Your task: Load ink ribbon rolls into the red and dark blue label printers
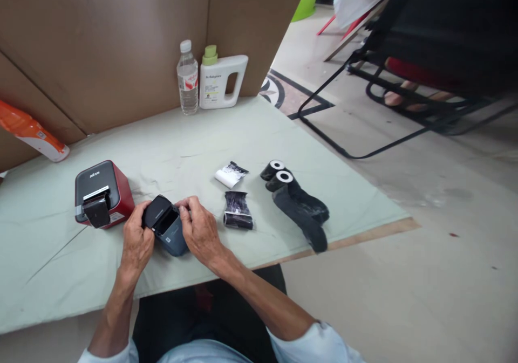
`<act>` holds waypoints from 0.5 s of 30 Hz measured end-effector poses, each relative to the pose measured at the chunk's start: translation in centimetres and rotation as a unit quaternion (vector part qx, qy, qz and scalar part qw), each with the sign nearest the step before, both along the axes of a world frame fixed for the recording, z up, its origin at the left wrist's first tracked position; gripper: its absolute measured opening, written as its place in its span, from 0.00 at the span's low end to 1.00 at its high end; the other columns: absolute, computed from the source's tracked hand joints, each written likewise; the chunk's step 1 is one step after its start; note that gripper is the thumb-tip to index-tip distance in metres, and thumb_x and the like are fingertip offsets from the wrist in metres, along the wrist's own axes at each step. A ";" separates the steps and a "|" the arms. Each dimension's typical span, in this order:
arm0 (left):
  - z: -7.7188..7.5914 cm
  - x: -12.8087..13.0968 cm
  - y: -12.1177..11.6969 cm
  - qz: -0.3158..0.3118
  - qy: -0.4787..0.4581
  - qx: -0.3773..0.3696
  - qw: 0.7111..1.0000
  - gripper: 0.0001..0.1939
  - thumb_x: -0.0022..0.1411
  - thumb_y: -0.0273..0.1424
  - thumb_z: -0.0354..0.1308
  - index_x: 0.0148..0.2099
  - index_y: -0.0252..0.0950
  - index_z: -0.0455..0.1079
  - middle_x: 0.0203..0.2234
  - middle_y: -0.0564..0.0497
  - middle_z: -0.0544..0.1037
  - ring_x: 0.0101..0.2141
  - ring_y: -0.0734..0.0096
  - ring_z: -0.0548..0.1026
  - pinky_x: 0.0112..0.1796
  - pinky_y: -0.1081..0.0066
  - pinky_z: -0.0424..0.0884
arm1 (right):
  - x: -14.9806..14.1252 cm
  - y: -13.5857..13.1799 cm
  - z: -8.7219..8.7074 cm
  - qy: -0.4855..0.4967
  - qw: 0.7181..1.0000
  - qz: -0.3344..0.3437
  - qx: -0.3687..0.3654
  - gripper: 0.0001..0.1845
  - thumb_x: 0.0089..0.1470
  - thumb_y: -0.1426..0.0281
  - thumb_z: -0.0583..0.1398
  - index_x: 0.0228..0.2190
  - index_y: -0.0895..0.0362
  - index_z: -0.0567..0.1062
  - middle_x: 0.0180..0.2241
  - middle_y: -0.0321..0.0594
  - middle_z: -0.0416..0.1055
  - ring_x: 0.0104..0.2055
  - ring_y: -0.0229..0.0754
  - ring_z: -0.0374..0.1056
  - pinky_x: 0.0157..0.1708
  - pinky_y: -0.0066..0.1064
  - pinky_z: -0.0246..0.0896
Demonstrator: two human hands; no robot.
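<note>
Between my two hands is a small dark portable label printer [173,235], its lid raised and a dark slot showing inside. My left hand [137,239] grips the lid side with bent fingers. On the opposite side, my right hand [199,227] holds the printer's edge, thumb against it. A larger red and black printer [121,187] stands just left of my hands, with a black strip hanging out of its front. To the right lie a partly unrolled black-and-white strip [230,176] and a small black roll [238,220].
Two black paper rolls [279,179] with white cores trail dark strips toward the table's right edge. At the back stand a water bottle [188,82] and a white detergent jug [214,88]. An orange bottle [34,131] leans at left. A black folding chair [437,55] is beyond the table [194,142].
</note>
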State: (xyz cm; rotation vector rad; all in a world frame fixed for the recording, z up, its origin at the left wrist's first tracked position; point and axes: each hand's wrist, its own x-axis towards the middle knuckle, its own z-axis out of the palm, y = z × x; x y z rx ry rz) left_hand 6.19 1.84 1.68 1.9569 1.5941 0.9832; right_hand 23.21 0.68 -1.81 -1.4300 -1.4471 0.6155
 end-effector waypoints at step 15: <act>-1.1 3.0 -1.4 0.096 -0.216 -0.011 0.972 0.17 0.59 0.31 0.64 0.52 0.39 0.74 0.46 0.48 0.82 0.46 0.62 0.80 0.49 0.65 0.76 | -0.8 -1.7 -0.3 0.123 0.986 -0.056 0.094 0.08 0.69 0.69 0.51 0.40 0.52 0.69 0.40 0.45 0.77 0.43 0.46 0.75 0.44 0.40 0.70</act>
